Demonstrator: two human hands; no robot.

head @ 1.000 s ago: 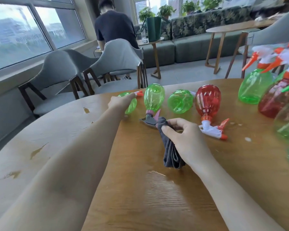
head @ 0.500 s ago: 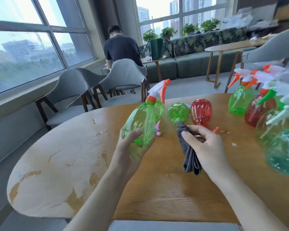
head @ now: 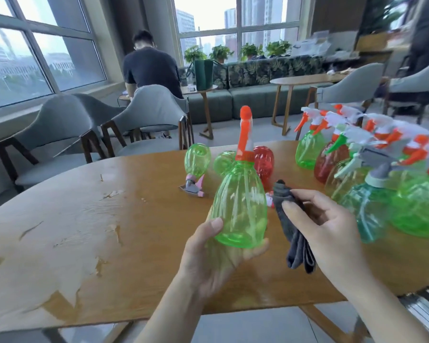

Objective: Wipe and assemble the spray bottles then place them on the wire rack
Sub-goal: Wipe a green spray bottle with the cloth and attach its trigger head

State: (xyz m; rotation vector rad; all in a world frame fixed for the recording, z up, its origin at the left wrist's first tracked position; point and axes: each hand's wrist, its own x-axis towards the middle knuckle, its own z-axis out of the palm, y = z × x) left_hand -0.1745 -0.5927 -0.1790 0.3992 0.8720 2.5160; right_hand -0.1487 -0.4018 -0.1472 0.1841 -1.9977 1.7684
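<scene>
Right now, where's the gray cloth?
The gray cloth is pinched in the right hand, right of centre in the head view, just right of the green spray bottle that the left hand holds up.

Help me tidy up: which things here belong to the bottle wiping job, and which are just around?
Job: green spray bottle held in left hand; grey cloth in right hand; bottles lying on the table; upright bottles at right.

Just around: grey chairs, sofa, potted plants.

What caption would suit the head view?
Left hand holds green spray bottle; right hand grips grey cloth.
</scene>
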